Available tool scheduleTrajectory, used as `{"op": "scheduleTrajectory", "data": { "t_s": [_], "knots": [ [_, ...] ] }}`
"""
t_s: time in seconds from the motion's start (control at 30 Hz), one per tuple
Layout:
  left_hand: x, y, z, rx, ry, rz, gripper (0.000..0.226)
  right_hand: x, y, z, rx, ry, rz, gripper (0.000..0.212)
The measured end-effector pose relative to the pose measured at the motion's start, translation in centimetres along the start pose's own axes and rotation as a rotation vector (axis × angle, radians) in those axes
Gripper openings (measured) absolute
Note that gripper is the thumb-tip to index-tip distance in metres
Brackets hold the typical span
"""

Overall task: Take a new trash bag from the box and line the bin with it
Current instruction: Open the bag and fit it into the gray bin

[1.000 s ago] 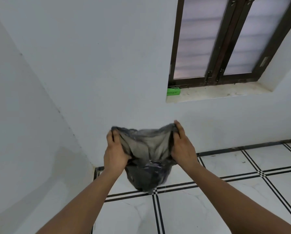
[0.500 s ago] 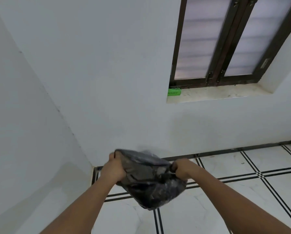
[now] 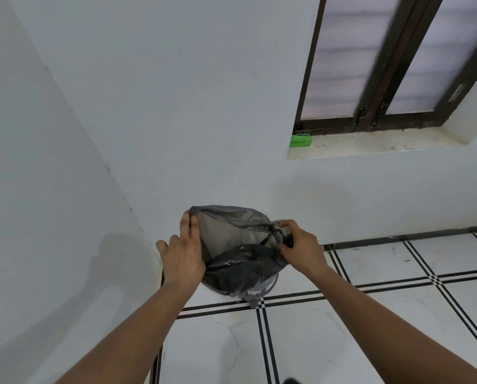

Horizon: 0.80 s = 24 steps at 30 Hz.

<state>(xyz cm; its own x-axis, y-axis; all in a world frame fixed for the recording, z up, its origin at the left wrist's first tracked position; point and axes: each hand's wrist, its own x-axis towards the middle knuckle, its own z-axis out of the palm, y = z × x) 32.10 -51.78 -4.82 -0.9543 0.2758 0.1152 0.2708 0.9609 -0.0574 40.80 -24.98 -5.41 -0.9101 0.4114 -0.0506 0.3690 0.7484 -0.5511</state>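
**Bag mouth held open above the floor; bin largely hidden**

Head view. Both arms reach forward into the lower centre of the frame. The left hand (image 3: 186, 253) grasps the left side of the trash bag (image 3: 237, 261), fingers hooked over the rim at its upper left corner with the thumb standing free to the outside. The right hand (image 3: 298, 245) is clenched on a gathered fold of the rim at the right, pinching the film between thumb and fingers. In my judgement the two grips are set on opposite sides to spread the mouth and keep it from collapsing, ready to be drawn over a bin rim.

The bag sits between the hands, just below centre frame, in front of the white wall and above the tiled floor (image 3: 342, 328). It is thin grey-black film: the upper part is stretched and translucent, the lower part bunched, dark and glossy with creases. The mouth faces the onlooker and stands partly open.

A curved grey edge shows beneath the bag at its lower right, with a small grey tab below it; this may be the bin (image 3: 273, 284), but too little is exposed to confirm, and I cannot tell whether the bag is already inside it.

At upper right, a green box (image 3: 300, 140) rests on the left end of the window sill (image 3: 370, 146), well apart from the hands.
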Motion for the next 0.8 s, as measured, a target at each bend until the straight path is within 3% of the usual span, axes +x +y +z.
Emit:
{"op": "scheduleTrajectory", "data": {
  "t_s": [0.07,0.17,0.23,0.37,0.43,0.57,0.63,0.8],
  "knots": [
    [0.0,-0.5,0.3,-0.065,-0.020,0.018,0.124,-0.4,-0.1,0.7,-0.058,0.081,-0.069,0.040],
    [0.1,-1.1,0.9,-0.192,-0.045,0.073,0.122,-0.9,-0.2,1.4,-0.344,0.241,-0.130,0.021],
    [0.3,-1.6,1.3,-0.235,-0.045,0.099,0.117,-0.9,-0.5,1.7,-0.492,0.240,-0.153,0.014],
    [1.0,-2.0,1.9,-0.251,-0.048,0.121,0.120,0.2,-0.2,2.1,-0.336,0.159,-0.183,0.004],
    [1.5,-2.2,2.2,-0.261,-0.058,0.128,0.124,0.7,-0.2,2.6,-0.314,0.118,-0.232,0.006],
    [2.8,-2.7,2.8,-0.280,-0.087,0.130,0.127,2.6,-0.3,3.6,-0.350,-0.034,-0.332,0.032],
    [3.7,-2.9,3.3,-0.286,-0.098,0.122,0.128,4.1,-0.5,4.1,-0.354,-0.075,-0.363,0.023],
    [6.1,-2.9,3.7,-0.275,-0.113,0.151,0.128,7.2,-0.8,5.7,-0.429,0.004,-0.140,0.033]
  ]
}}
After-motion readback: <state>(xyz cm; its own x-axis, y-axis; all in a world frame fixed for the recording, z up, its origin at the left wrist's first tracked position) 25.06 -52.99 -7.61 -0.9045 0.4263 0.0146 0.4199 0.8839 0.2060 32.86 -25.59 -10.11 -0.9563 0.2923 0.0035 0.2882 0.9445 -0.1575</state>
